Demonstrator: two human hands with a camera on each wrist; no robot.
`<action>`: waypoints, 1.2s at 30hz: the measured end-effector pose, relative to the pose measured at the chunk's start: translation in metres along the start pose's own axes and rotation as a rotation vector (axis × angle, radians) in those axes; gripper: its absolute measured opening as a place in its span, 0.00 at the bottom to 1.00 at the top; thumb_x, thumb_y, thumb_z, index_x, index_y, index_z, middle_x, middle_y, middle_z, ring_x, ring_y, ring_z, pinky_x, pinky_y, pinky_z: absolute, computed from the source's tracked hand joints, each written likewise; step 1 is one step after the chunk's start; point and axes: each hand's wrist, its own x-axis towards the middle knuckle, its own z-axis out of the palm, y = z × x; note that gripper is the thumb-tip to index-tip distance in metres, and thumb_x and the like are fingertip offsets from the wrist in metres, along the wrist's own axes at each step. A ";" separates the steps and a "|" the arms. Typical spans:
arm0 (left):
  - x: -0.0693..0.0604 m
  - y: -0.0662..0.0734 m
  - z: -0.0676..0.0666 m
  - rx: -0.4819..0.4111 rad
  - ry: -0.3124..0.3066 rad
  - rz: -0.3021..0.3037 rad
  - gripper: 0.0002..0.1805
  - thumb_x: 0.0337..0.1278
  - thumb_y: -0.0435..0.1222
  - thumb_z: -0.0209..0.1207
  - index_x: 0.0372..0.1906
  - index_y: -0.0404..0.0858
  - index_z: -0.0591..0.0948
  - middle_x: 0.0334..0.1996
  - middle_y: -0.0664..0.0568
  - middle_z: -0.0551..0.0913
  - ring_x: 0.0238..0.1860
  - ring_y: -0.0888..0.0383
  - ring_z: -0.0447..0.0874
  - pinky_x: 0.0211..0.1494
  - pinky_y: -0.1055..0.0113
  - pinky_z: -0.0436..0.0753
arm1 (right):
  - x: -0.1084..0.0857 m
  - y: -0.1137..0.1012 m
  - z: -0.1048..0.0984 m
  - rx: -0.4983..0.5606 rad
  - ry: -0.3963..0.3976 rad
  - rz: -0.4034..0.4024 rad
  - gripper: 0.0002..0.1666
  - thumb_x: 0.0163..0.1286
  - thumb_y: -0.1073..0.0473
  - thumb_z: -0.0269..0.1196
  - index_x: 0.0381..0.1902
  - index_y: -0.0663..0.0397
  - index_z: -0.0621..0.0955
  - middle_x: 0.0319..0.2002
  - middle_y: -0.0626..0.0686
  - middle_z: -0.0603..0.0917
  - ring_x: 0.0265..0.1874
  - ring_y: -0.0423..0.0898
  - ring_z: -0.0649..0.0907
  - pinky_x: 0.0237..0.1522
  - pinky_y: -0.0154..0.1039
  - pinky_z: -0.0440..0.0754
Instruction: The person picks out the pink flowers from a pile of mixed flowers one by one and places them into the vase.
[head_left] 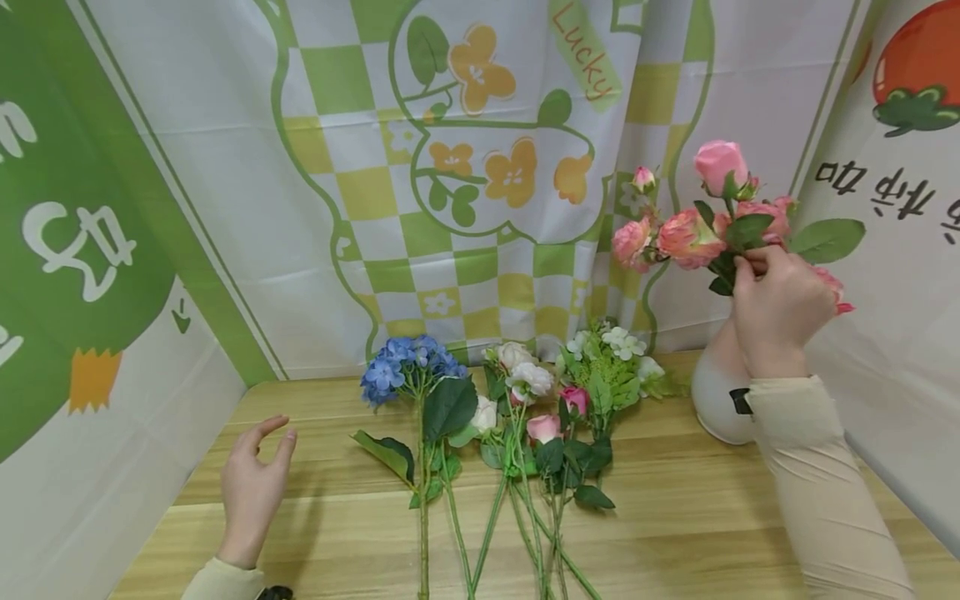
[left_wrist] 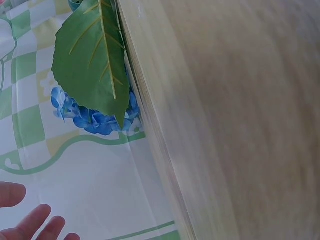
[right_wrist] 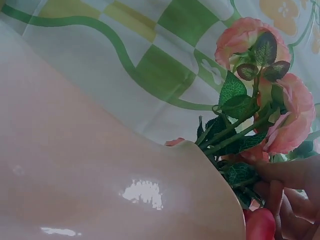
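My right hand (head_left: 780, 308) pinches a stem among the pink artificial flowers (head_left: 686, 237), just above the mouth of a glossy pale pink vase (head_left: 716, 396). In the right wrist view the stems (right_wrist: 235, 132) pass into the vase's neck, and the thumb and fingers (right_wrist: 287, 172) close in beside the rim. A single pink rose (head_left: 720, 162) stands highest in the bunch. Which stem is held is partly hidden by leaves. My left hand (head_left: 255, 483) hovers at the table's left side, fingers loosely bent, holding nothing. Nearest to it lies a blue hydrangea (head_left: 412, 367) with large green leaves.
White flowers (head_left: 528, 382), a pink rose (head_left: 543, 428) and a green-white spray (head_left: 611, 367) lie on the wooden table (head_left: 675, 533), stems toward the front. A patterned cloth (head_left: 337, 183) hangs behind the table, and printed walls stand at both sides.
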 end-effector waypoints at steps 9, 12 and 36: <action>-0.001 0.000 0.000 0.005 0.002 0.018 0.19 0.65 0.40 0.55 0.55 0.33 0.77 0.59 0.35 0.74 0.60 0.36 0.69 0.60 0.43 0.68 | 0.005 -0.001 0.000 0.001 -0.079 0.096 0.14 0.65 0.53 0.61 0.35 0.60 0.84 0.31 0.60 0.87 0.28 0.64 0.81 0.30 0.58 0.64; 0.000 -0.001 0.001 0.003 0.008 0.023 0.19 0.65 0.40 0.55 0.55 0.33 0.77 0.59 0.36 0.74 0.60 0.36 0.69 0.60 0.44 0.68 | 0.005 0.000 0.001 -0.005 -0.097 0.097 0.14 0.64 0.55 0.61 0.34 0.61 0.83 0.31 0.62 0.86 0.29 0.65 0.80 0.29 0.59 0.64; 0.000 0.000 0.001 0.002 0.009 0.027 0.19 0.65 0.40 0.55 0.55 0.33 0.77 0.59 0.35 0.74 0.60 0.36 0.69 0.60 0.44 0.68 | 0.004 0.002 0.001 -0.067 -0.185 0.103 0.13 0.65 0.54 0.60 0.33 0.59 0.84 0.32 0.65 0.84 0.29 0.67 0.77 0.28 0.60 0.62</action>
